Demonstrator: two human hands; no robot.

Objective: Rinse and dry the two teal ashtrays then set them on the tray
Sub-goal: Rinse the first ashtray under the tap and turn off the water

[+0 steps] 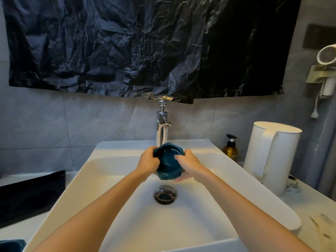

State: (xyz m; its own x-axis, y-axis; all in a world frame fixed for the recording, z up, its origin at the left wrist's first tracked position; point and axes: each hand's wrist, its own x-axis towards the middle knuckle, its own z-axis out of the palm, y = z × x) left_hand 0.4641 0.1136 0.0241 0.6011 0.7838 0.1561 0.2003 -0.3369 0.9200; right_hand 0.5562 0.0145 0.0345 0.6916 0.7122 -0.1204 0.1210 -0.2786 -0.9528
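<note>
Currently you hold one teal ashtray point(168, 160) in both hands above the white sink point(112, 148), directly in front of the chrome faucet point(161, 128) and above the drain point(165, 194). The ashtray is tilted, with its hollow side facing you. Your left hand point(148, 161) is clamped on the left rim, fingers curled over the edge. Your right hand point(190, 163) grips the right side, thumb inside the bowl and fingers underneath. Whether water is running cannot be told. The black tray point(31, 193) lies on the bench to the left of the sink, well apart from the ashtray. A teal object point(11, 244) shows at the lower left corner; what it is cannot be told. A white kettle point(271, 157) and an amber pump bottle point(230, 150) stand on the bench to the right.
</note>
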